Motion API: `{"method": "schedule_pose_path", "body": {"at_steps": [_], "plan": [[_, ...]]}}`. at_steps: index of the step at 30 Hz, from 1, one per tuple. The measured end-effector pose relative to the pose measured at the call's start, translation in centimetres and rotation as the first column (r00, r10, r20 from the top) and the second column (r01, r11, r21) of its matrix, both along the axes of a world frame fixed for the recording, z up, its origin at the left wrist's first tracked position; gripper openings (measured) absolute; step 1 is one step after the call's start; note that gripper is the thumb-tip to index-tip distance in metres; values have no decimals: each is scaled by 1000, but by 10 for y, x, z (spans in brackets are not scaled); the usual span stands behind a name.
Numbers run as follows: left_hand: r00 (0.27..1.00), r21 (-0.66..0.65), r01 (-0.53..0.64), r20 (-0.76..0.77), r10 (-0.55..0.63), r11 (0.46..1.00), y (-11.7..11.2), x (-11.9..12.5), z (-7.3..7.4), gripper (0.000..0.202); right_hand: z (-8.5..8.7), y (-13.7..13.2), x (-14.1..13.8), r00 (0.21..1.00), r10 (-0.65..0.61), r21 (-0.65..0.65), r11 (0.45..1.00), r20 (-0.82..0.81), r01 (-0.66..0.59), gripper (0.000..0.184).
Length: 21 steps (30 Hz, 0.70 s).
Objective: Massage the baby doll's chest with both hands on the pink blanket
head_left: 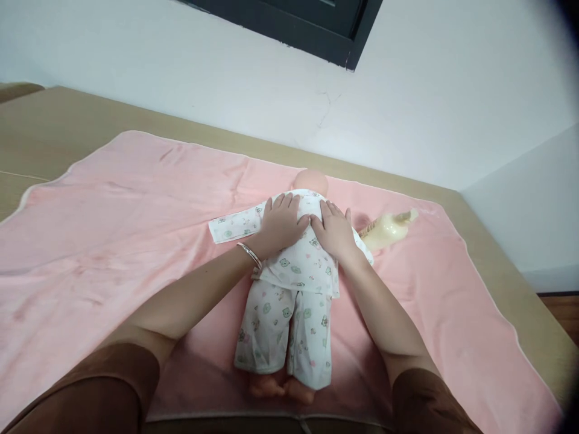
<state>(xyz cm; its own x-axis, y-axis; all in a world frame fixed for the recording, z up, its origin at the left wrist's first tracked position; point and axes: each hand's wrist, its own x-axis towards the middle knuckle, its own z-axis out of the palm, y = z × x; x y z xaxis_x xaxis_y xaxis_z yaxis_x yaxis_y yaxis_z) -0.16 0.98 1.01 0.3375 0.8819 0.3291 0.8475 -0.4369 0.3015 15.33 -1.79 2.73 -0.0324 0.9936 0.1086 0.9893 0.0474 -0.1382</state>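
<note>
A baby doll (310, 181) lies stretched out on a pink blanket (149, 241), head away from me and feet towards me. It wears a white printed pyjama top (298, 265) and matching trousers (266, 328); no face shows. My left hand (283, 223) rests flat on the upper left of its torso, fingers stretched out, a bangle (250, 255) on the wrist. On the upper right of the torso lies my right hand (335, 229), also flat, with its thumb close to the left thumb. Neither hand grips anything.
A cream-coloured bottle (391, 230) with printed marks lies on its side on the blanket, right of the doll. The blanket covers much of a wooden table (493, 259). Behind the table rises a white wall (271, 90) with a dark frame (316, 30).
</note>
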Motion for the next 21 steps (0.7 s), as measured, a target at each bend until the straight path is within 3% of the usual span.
{"method": "schedule_pose_path", "body": {"at_steps": [7,10,15,17,21], "plan": [[993,212,93,-92,-75,973,-21,5,4,37,4,-24,-19,983,56,101,992,174,-74,55],[996,207,59,-81,-43,977,-23,6,3,37,4,-27,-20,988,37,114,992,148,-54,54],[999,85,-43,22,41,995,-11,6,-4,49,-3,-3,-2,1000,-1,6,1000,-11,1,61],[999,78,-29,30,27,996,-8,6,-6,49,-6,3,2,999,14,-3,1000,-29,-14,62],[998,186,57,2,-58,981,-12,5,-4,39,-7,-3,-4,999,39,75,996,34,-42,57]]}}
